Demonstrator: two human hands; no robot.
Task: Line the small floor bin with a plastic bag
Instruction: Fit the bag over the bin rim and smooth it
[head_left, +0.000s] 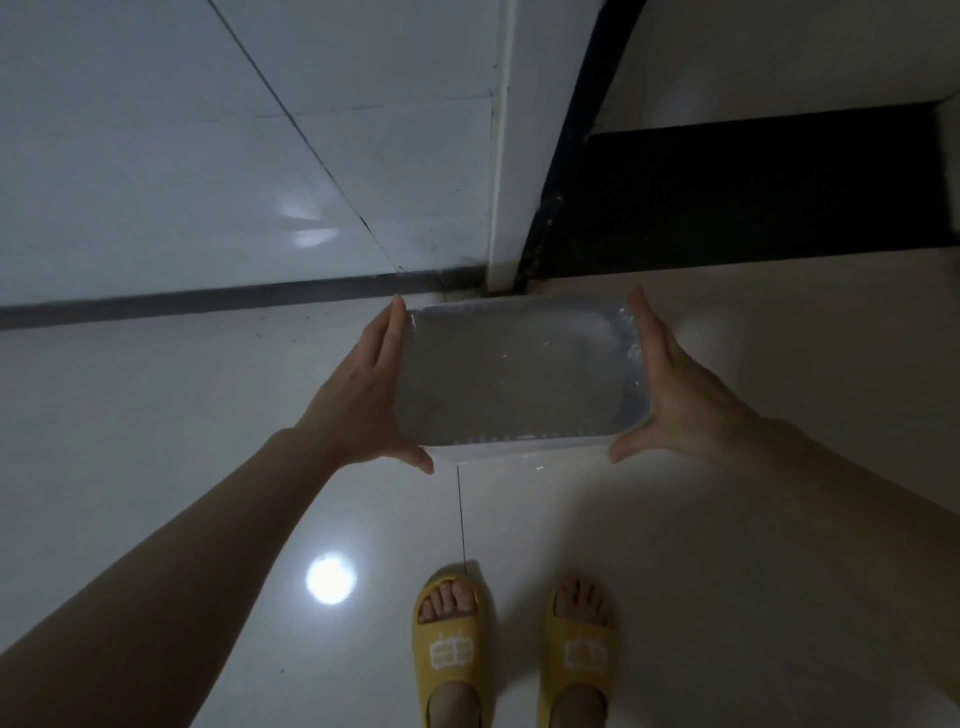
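Observation:
A small rectangular floor bin (519, 446) sits seen from above, close to the wall's foot. A translucent plastic bag (514, 374) covers its mouth and sags inside, with crinkled film folded over the rim at the right end. My left hand (363, 395) lies flat against the bin's left end, its thumb hooked round the near corner. My right hand (680, 395) presses the right end the same way, over the bag's film. The bin is clasped between both palms. I cannot tell whether it rests on the floor or is lifted.
A tiled wall with a dark baseboard (208, 299) runs just behind the bin. A dark recess (753, 197) opens at the back right beside a white post (501, 156). My feet in yellow slippers (449, 649) stand on the glossy floor, beside a lamp's reflection (331, 578).

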